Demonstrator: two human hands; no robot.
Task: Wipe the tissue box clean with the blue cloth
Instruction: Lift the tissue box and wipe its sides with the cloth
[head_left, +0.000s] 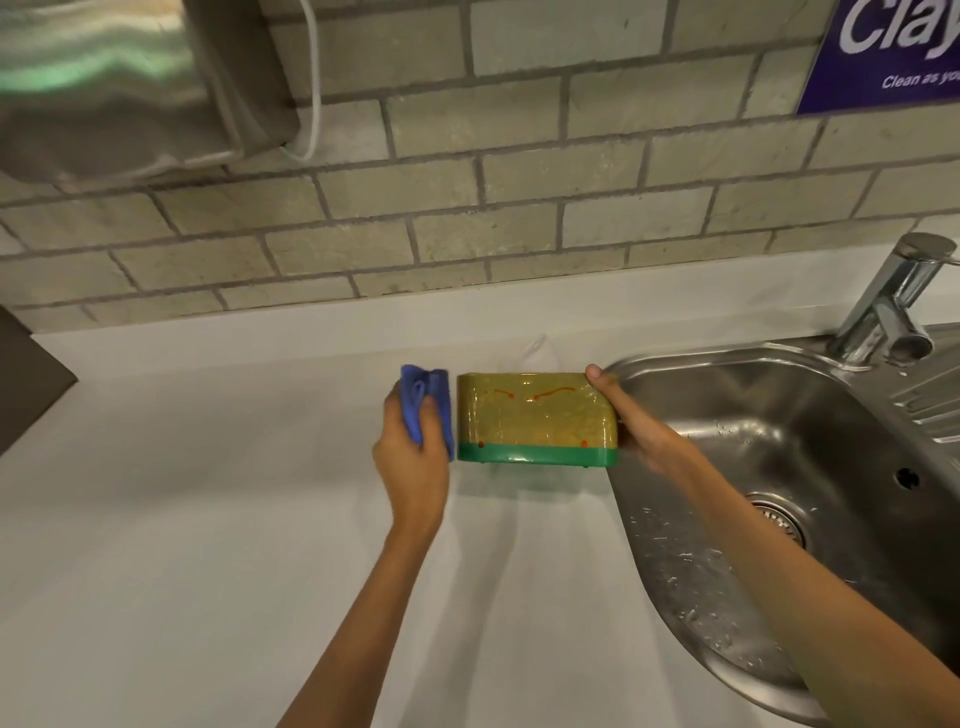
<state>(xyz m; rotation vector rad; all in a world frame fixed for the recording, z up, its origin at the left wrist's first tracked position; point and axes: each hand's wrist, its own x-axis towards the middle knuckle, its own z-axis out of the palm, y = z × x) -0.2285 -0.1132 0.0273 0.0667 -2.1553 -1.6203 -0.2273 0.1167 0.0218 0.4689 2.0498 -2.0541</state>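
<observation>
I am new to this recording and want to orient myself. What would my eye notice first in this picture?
First comes the tissue box, yellow with a green base and red-orange streaks on its face, in the middle of the white counter. The right hand grips its right end, while the left hand holds a folded blue cloth just beside its left end. To the right lies a wet steel sink with a chrome tap.

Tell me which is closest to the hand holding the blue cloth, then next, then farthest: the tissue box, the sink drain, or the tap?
1. Tissue box, right beside the left hand and its cloth.
2. Sink drain, down in the basin to the right.
3. Tap, far right, by the wall.
</observation>
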